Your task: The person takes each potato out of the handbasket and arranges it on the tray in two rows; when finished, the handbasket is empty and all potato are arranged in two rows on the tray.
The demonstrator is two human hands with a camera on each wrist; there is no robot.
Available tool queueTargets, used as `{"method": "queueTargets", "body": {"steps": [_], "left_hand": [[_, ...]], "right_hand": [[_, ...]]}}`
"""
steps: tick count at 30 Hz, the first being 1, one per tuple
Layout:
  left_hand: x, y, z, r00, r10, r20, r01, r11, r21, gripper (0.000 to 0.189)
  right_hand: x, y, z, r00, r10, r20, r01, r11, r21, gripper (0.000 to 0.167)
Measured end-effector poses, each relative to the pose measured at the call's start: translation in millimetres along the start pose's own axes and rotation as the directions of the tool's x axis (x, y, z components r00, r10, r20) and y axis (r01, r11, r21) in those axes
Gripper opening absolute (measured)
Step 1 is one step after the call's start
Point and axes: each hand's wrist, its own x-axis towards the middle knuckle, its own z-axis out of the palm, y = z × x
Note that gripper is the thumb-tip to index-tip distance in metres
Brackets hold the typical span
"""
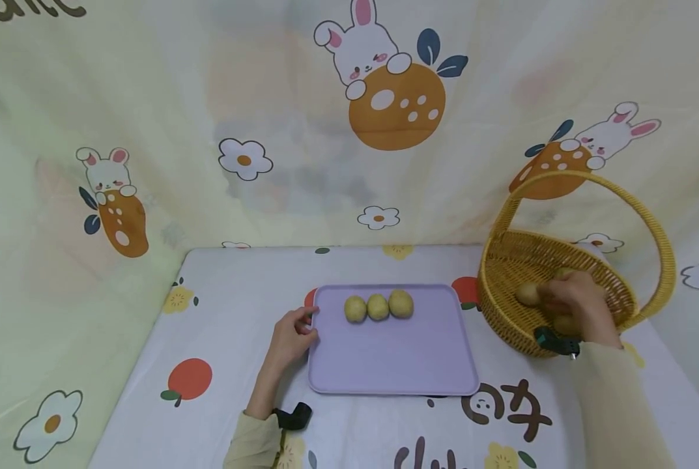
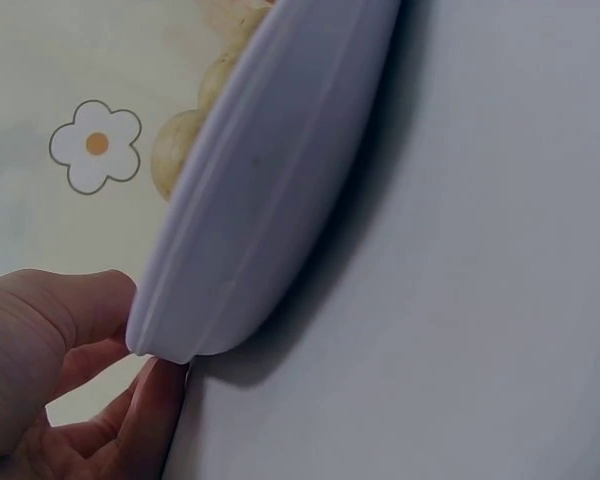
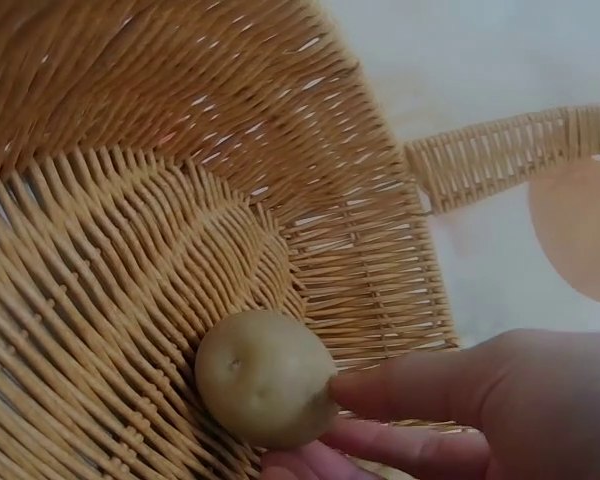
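A lilac tray (image 1: 393, 358) lies on the table with three potatoes (image 1: 378, 307) in a row near its far side. My left hand (image 1: 293, 335) is at the tray's left edge; in the left wrist view its thumb and a finger (image 2: 155, 410) pinch the rim at a corner. Inside a wicker basket (image 1: 513, 326) on the right, my right hand (image 1: 580, 299) grips a potato (image 3: 265, 378) between thumb and fingers. Another potato (image 1: 566, 324) shows beside that hand, partly hidden by it.
The basket's tall arched handle (image 1: 666, 247) rises over its right side. A printed cloth covers the table (image 1: 226, 312), and a curtain with rabbit prints (image 1: 290, 85) hangs behind it. Dark wrist cameras (image 1: 295, 417) sit on both wrists.
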Motion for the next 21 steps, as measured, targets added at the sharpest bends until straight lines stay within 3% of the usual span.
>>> {"method": "queueTargets", "body": {"steps": [5, 11, 17, 21], "left_hand": [[1.4, 0.7, -0.1, 1.0, 0.004, 0.003, -0.004, 1.0, -0.013, 0.043], [-2.7, -2.1, -2.2, 1.0, 0.001, -0.014, -0.001, 1.0, -0.03, 0.045], [-0.9, -1.9, -0.6, 1.0, 0.015, -0.018, -0.016, 1.0, -0.026, 0.047], [0.9, -1.5, 1.5, 0.999, 0.028, -0.015, -0.028, 0.999, -0.024, 0.045]], "right_hand": [[6.7, -1.0, 1.2, 0.997, -0.038, 0.068, 0.036, 0.999, 0.025, 0.036], [11.1, -9.3, 9.1, 0.985, -0.006, 0.171, -0.022, 0.987, 0.159, 0.033], [13.2, -11.6, 10.0, 0.983, 0.017, 0.184, -0.054, 0.979, 0.198, 0.041], [14.4, -7.1, 9.1, 0.986, 0.03, 0.162, -0.066, 0.973, 0.221, 0.031]]}}
